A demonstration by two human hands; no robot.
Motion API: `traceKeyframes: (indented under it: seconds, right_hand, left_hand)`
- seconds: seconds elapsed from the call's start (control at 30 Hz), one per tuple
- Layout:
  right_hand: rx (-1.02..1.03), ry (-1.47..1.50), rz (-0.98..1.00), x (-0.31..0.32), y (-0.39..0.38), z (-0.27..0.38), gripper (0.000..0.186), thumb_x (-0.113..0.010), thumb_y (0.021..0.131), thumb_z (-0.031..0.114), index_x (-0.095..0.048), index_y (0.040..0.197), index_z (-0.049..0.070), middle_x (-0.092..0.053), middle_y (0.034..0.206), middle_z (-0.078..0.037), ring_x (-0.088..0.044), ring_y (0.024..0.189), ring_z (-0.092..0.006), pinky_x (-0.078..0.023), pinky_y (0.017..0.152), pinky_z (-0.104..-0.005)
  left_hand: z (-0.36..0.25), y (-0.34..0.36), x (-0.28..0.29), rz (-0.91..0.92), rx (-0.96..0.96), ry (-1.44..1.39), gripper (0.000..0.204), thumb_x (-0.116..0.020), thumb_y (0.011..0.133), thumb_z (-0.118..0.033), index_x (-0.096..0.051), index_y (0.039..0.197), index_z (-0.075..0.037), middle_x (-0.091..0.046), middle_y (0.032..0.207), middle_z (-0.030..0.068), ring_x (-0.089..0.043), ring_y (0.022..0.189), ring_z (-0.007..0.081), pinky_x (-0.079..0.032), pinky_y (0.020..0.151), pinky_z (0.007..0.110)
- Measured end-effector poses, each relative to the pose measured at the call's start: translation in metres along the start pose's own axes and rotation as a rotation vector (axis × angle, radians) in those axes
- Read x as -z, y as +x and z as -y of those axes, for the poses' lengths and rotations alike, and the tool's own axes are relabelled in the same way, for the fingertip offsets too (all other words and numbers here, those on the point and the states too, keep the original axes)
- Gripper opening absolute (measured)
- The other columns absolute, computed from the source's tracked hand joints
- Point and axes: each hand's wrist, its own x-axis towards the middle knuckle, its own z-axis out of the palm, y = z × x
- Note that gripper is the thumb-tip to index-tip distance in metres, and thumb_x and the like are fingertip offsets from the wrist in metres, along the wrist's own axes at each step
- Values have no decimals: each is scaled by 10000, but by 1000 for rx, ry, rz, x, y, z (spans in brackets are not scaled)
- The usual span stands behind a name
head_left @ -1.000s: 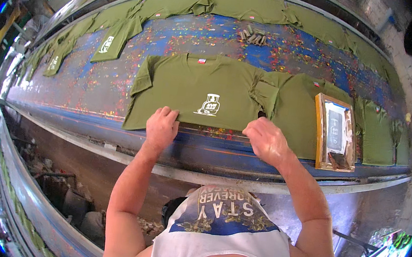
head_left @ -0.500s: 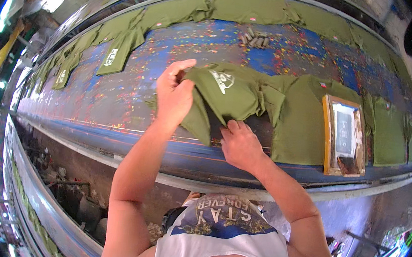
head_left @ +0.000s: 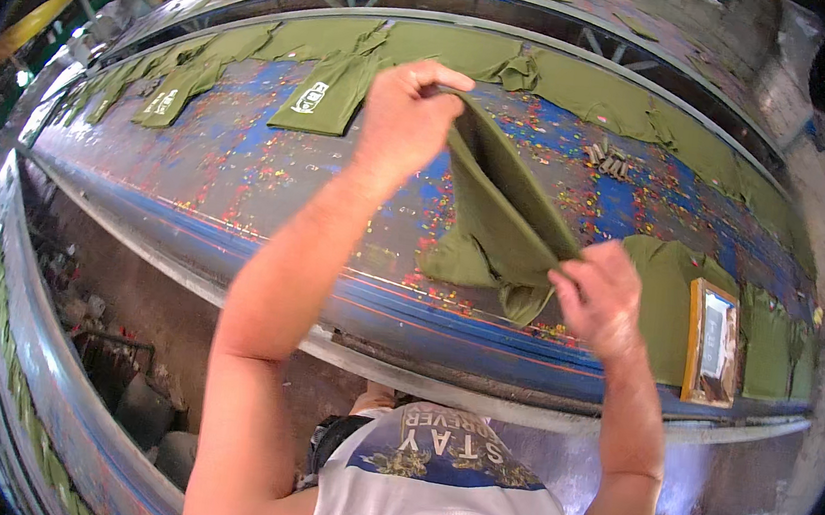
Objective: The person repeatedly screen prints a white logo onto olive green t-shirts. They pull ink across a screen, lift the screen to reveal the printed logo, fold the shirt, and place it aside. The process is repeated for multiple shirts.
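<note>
An olive green T-shirt (head_left: 506, 212) hangs stretched between my two hands above the long table. My left hand (head_left: 410, 122) pinches its upper left corner, raised over the far part of the table. Lower and to the right, my right hand (head_left: 602, 296) grips the other end of the same edge. The fabric gapes open along that edge, and its lower folds droop to the table surface. No print shows on the side facing me. Right of my right hand, a wood-framed printing screen (head_left: 712, 344) lies on another green shirt (head_left: 659, 283) spread flat.
Colourful specks cover the long dark table (head_left: 241, 164). Printed green shirts (head_left: 319, 97) hang over its far side, with more green cloth (head_left: 445, 48) along the far edge. Several small greyish rolls (head_left: 606, 160) lie mid-table. A metal rail (head_left: 342, 353) runs along the near edge.
Both hands have lifted the T-shirt off the table, the left moving up and right, the right moving right. The white print on the shirt has turned out of sight. The view has shifted.
</note>
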Motion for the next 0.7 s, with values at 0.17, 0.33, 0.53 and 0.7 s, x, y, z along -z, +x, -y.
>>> traceKeyframes:
  seconds: [0.17, 0.33, 0.53, 0.7]
  right_hand:
    - [97, -99, -137, 28, 92, 22, 326, -1026, 756, 105, -737, 902, 71, -709, 918, -107, -706, 853, -327, -593, 735, -453]
    - [158, -80, -131, 39, 140, 43, 396, -1056, 732, 153, -690, 856, 69, -681, 857, -95, -680, 796, -309, -553, 679, -421]
    - [218, 48, -39, 41, 159, 55, 417, -1061, 715, 143, -667, 835, 78, -673, 793, -85, -673, 723, -291, -510, 620, -399]
    - [124, 326, 196, 22, 146, 65, 439, -1074, 711, 194, -654, 807, 110, -695, 773, -38, -693, 715, -265, -496, 597, -392]
  left_hand:
    - [-58, 42, 100, 343, 31, 382, 137, -725, 928, -20, -847, 989, -19, -669, 737, 14, -615, 634, 98, -479, 558, 316]
    - [-99, 56, 159, 584, 133, 574, 103, -704, 946, -27, -752, 857, -7, -627, 695, 6, -596, 533, 97, -474, 487, 315]
    - [-110, 17, 197, 647, 275, 526, 108, -640, 880, 11, -662, 775, 18, -565, 651, 27, -588, 580, 104, -460, 515, 351]
    - [-125, -29, 219, 897, 346, 595, 42, -646, 812, 9, -649, 823, 50, -447, 657, 67, -493, 681, 92, -415, 603, 380]
